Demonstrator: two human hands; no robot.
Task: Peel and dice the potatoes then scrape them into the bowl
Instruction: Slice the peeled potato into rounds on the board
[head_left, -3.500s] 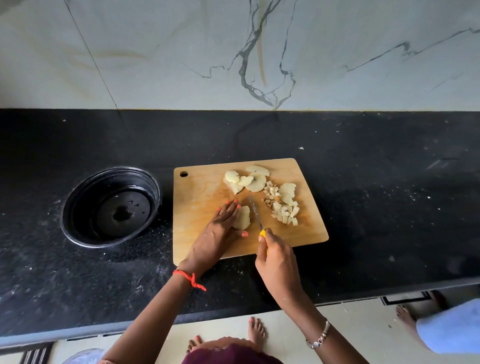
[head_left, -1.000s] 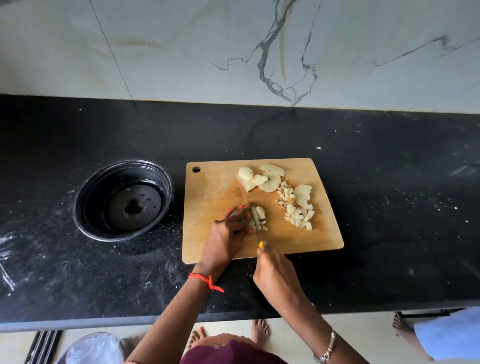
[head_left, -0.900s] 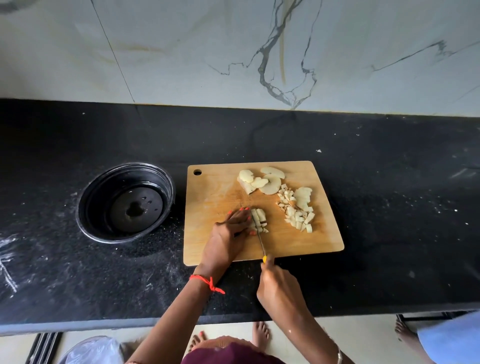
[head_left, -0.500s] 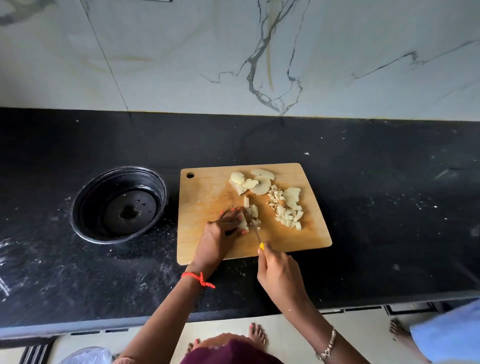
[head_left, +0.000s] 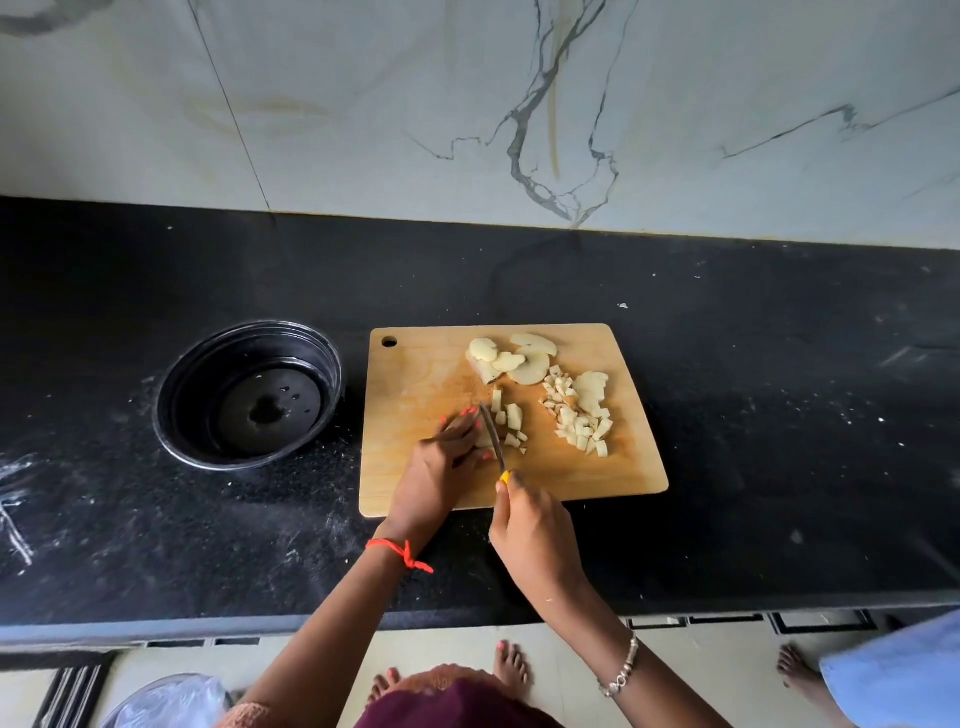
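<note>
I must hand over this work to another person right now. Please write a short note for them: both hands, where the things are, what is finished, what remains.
Left hand holds down the potato piece on the cutting board. Right hand grips the knife, blade in that piece beside the left fingertips.
Fresh cubes lie right of the blade, a diced pile further right, uncut slices at the board's far edge.
The bowl, left of the board, holds no potato.
Done: peeling, it seems, and part of the dicing. Left: finish this piece, dice the slices, scrape everything into the bowl.
</note>
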